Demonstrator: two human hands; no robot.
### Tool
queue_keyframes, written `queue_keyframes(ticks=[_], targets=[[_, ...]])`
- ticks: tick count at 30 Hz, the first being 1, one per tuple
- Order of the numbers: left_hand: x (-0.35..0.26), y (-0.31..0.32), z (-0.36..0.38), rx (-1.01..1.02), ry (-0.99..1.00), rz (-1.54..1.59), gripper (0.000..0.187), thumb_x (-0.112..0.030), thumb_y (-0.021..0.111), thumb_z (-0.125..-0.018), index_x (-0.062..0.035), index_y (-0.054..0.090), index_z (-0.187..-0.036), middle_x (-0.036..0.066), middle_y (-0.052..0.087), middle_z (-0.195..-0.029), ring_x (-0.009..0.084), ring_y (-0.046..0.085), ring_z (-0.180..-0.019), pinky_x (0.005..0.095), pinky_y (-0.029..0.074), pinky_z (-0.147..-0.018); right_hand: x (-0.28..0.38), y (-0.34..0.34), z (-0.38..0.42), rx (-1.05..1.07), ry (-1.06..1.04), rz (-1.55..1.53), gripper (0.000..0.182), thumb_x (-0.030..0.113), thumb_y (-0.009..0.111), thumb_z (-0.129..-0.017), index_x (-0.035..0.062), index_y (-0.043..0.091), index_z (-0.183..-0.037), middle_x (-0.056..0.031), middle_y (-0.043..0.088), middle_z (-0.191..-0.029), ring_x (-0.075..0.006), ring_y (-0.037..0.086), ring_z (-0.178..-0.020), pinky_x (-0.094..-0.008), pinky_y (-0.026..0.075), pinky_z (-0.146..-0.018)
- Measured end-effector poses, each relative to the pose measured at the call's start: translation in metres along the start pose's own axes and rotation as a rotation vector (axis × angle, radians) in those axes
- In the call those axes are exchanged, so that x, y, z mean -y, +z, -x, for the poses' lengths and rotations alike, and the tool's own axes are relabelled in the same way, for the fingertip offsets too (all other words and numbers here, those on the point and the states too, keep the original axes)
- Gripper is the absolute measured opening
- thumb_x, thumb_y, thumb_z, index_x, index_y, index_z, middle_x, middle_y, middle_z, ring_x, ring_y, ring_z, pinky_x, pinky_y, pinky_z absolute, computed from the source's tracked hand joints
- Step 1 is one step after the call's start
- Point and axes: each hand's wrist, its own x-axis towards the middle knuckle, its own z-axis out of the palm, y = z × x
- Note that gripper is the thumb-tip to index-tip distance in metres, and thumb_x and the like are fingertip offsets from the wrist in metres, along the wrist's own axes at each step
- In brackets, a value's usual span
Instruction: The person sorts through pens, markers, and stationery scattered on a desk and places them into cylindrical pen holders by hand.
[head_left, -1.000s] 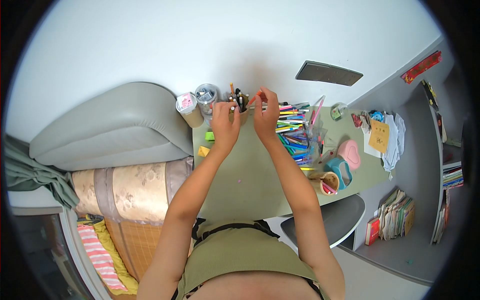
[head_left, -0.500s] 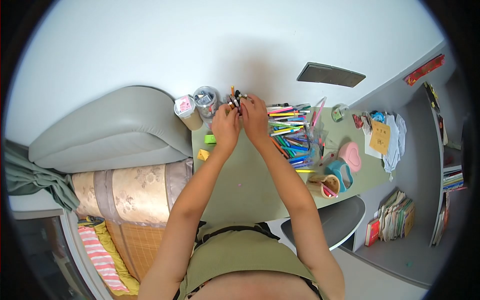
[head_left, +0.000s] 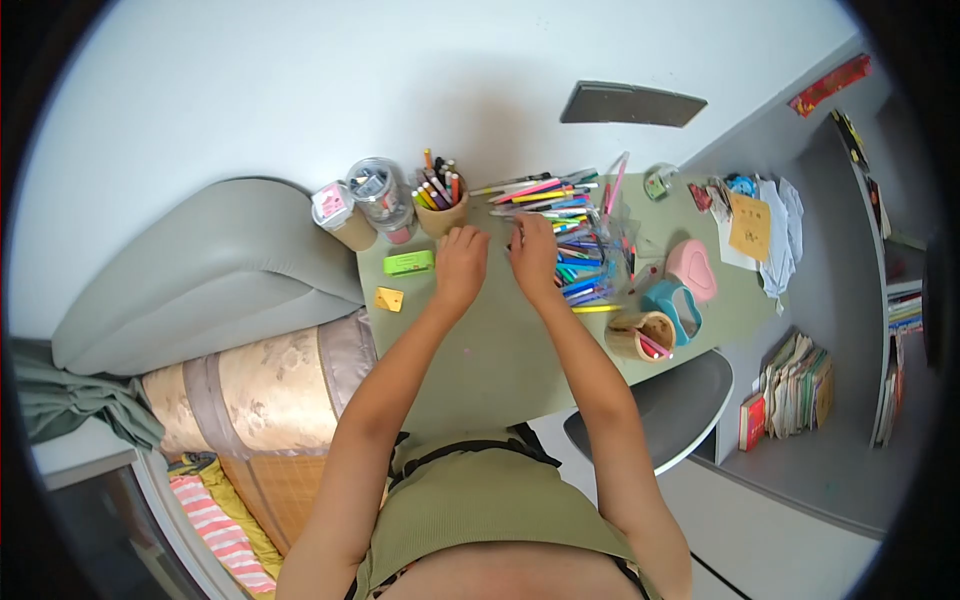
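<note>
A tan pen cup (head_left: 443,219) stands upright near the wall, filled with pens and markers. My left hand (head_left: 462,268) is just in front of it, fingers loosely bent, with nothing visible in them. To the right, my right hand (head_left: 534,250) is at the left edge of a spread heap of coloured pens and markers (head_left: 580,262). Its thumb and fingers are slightly apart, and the fingertips are close to the pens. I see no pen held in it. Left of my left hand lies a bright green case-like object (head_left: 408,263), with a small yellow piece (head_left: 389,299) nearer me.
A clear jar (head_left: 378,190) and a lidded canister (head_left: 343,215) stand at the desk's back left. On the right are a second tan cup (head_left: 628,338), a blue holder (head_left: 672,310), a pink heart-shaped object (head_left: 692,270) and papers (head_left: 750,228). Shelves (head_left: 850,300) stand beyond.
Both hands have come away from the pen cup, uncovering it. They are now lower, and my right hand has moved right to the pen heap. The view has shifted slightly.
</note>
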Motion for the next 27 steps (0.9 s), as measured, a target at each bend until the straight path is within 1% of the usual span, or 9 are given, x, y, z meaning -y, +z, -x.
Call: queue_keyframes(ticks=[1,2,3,5,9,15,20,23,27], targets=[[-0.002,0.011,0.006,0.052,0.004,-0.002,0.019,-0.006,0.063,-0.081,-0.0074,0.068,-0.099,0.005,0.062,-0.099,0.0263,0.058,-0.093,0.0382,0.045,-0.079,-0.009,-0.006,0.008,0.021,0.042,0.034,0.023,0.001,0.064,-0.082,0.0020,0.061,-0.104,-0.0155,0.062,-0.098,-0.0363,0.058,-0.093,-0.0458,0.047,-0.080],[-0.003,0.022,0.011,0.105,0.009,-0.004,0.018,-0.007,0.062,-0.081,-0.0076,0.068,-0.099,0.005,0.063,-0.099,0.0258,0.058,-0.093,0.0380,0.045,-0.079,-0.018,-0.010,0.016,-0.012,0.023,0.031,0.018,0.002,0.065,-0.081,0.0016,0.063,-0.098,-0.0143,0.062,-0.095,-0.0350,0.058,-0.090,-0.0444,0.047,-0.078],[-0.006,0.030,0.014,0.156,0.016,-0.008,0.018,-0.007,0.061,-0.082,-0.0079,0.068,-0.098,0.004,0.063,-0.099,0.0253,0.058,-0.094,0.0377,0.045,-0.080,-0.024,-0.015,0.021,0.029,0.034,0.036,0.017,0.002,0.066,-0.080,0.0018,0.063,-0.097,-0.0140,0.062,-0.095,-0.0349,0.058,-0.090,-0.0444,0.047,-0.078],[-0.012,0.045,0.020,0.163,0.082,0.009,0.018,-0.008,0.059,-0.082,-0.0080,0.068,-0.098,0.004,0.062,-0.098,0.0242,0.058,-0.095,0.0381,0.045,-0.080,-0.034,-0.022,0.033,0.113,0.056,0.043,0.016,0.002,0.068,-0.079,0.0023,0.064,-0.094,-0.0133,0.063,-0.093,-0.0346,0.058,-0.089,-0.0442,0.047,-0.078],[-0.020,0.061,0.024,0.191,0.138,-0.036,0.018,-0.011,0.059,-0.081,-0.0088,0.066,-0.097,0.003,0.060,-0.095,0.0226,0.056,-0.095,0.0383,0.044,-0.080,-0.041,-0.025,0.044,0.186,-0.018,0.143,0.014,0.006,0.070,-0.078,0.0044,0.064,-0.090,-0.0119,0.061,-0.090,-0.0323,0.056,-0.089,-0.0428,0.047,-0.079],[-0.009,0.053,0.030,0.321,0.179,-0.154,0.018,-0.011,0.059,-0.081,-0.0110,0.065,-0.098,0.004,0.058,-0.094,0.0225,0.056,-0.094,0.0374,0.044,-0.079,-0.041,-0.011,0.046,0.229,-0.059,0.294,0.019,0.011,0.073,-0.075,0.0057,0.066,-0.091,-0.0104,0.061,-0.092,-0.0294,0.056,-0.092,-0.0405,0.047,-0.081],[-0.010,0.038,0.028,0.288,0.221,-0.157,0.010,-0.012,0.058,-0.081,-0.0110,0.062,-0.090,0.004,0.057,-0.094,0.0220,0.055,-0.094,0.0365,0.043,-0.079,-0.037,-0.006,0.040,0.284,-0.011,0.359,0.023,0.014,0.077,-0.072,0.0053,0.067,-0.091,-0.0100,0.061,-0.093,-0.0291,0.057,-0.094,-0.0405,0.047,-0.084],[-0.003,0.039,0.032,0.343,0.271,-0.176,0.009,-0.012,0.058,-0.080,-0.0109,0.061,-0.089,0.004,0.056,-0.094,0.0218,0.055,-0.095,0.0356,0.042,-0.080,-0.037,-0.007,0.039,0.336,-0.034,0.389,0.017,0.017,0.070,-0.077,0.0068,0.067,-0.090,-0.0102,0.063,-0.094,-0.0276,0.057,-0.096,-0.0407,0.047,-0.083],[-0.001,0.029,0.032,0.428,0.305,-0.232,0.011,-0.012,0.058,-0.080,-0.0109,0.062,-0.090,0.004,0.056,-0.096,0.0212,0.055,-0.096,0.0353,0.043,-0.081,-0.040,-0.001,0.037,0.362,-0.139,0.495,0.011,0.016,0.064,-0.080,0.0073,0.067,-0.086,-0.0090,0.065,-0.090,-0.0261,0.059,-0.092,-0.0388,0.047,-0.080]])
